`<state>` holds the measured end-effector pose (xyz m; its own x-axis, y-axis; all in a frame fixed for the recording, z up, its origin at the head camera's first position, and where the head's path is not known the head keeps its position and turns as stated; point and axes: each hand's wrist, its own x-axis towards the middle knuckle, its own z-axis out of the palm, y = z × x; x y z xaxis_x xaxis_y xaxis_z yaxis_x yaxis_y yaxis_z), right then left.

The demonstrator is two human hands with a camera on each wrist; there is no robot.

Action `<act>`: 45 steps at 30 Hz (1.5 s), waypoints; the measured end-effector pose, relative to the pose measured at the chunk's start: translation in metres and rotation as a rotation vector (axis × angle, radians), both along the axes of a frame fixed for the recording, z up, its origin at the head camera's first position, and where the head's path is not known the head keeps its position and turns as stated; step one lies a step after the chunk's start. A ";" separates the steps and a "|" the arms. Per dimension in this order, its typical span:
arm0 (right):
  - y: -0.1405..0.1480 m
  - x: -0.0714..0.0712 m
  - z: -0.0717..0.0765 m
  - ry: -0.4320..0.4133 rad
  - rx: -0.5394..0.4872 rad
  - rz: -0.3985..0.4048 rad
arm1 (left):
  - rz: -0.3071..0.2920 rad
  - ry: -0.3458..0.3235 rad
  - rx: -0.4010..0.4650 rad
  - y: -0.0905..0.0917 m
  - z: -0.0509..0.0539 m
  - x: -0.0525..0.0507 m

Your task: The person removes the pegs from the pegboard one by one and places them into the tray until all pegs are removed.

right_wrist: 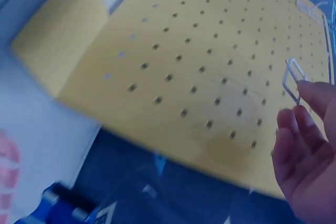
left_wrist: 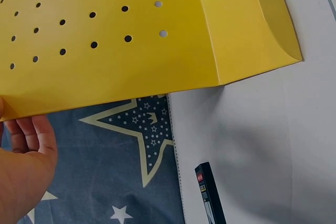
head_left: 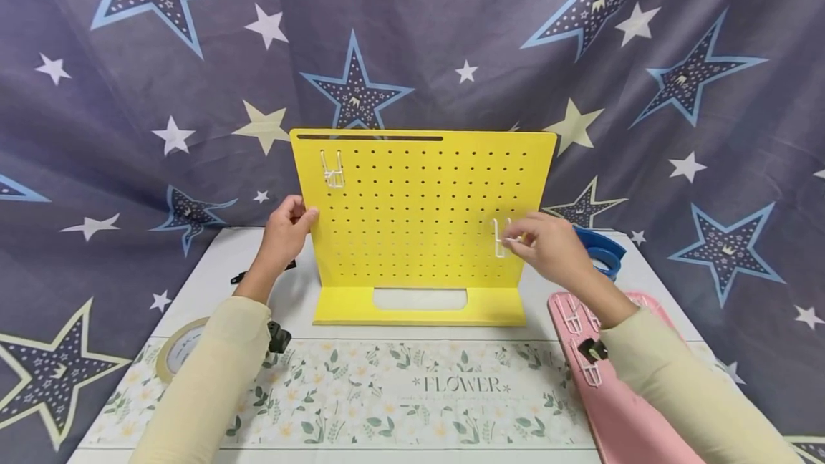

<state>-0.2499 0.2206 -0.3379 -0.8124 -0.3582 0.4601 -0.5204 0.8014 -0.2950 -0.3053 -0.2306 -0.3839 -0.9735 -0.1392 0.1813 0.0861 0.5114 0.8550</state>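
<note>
A yellow pegboard [head_left: 412, 228] stands upright on its bent foot on the table. My left hand [head_left: 288, 231] grips its left edge, the thumb on the front and the fingers behind, as the left wrist view also shows. My right hand [head_left: 551, 245] pinches a white wire hook [head_left: 498, 238] between thumb and fingers, in front of the board's right side. In the right wrist view the wire hook [right_wrist: 294, 77] is close to the holes; whether it touches them I cannot tell. Another white hook [head_left: 333, 170] hangs at the board's upper left.
On the right, a pink tray [head_left: 634, 407] bears several white wire hooks. A blue tape dispenser [head_left: 602, 249] stands behind it. A roll of tape [head_left: 174, 349] lies by the left forearm, and a small black object [left_wrist: 210, 192] lies left of the board. A starry curtain [head_left: 412, 41] hangs behind.
</note>
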 end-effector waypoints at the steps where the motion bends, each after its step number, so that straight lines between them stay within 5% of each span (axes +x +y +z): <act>1: 0.008 0.002 -0.002 -0.015 0.003 0.003 | 0.001 -0.002 -0.001 0.000 0.000 0.000; 11: 0.081 0.026 -0.010 -0.061 0.036 0.063 | 0.002 -0.010 -0.007 -0.001 0.000 0.000; 23: 0.153 0.058 -0.031 -0.228 0.081 -0.008 | 0.015 -0.032 -0.011 -0.001 0.002 0.000; 36: 0.189 0.080 -0.083 -0.281 0.075 -0.024 | 0.000 -0.024 -0.011 0.001 0.001 -0.002; 45: 0.194 0.082 -0.112 -0.362 -0.003 0.079 | 0.002 -0.018 -0.018 0.000 0.000 -0.001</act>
<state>-0.1679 0.4144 -0.4496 -0.8926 -0.4254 0.1492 -0.4421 0.7615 -0.4739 -0.3060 -0.2310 -0.3839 -0.9764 -0.1380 0.1659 0.0694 0.5272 0.8469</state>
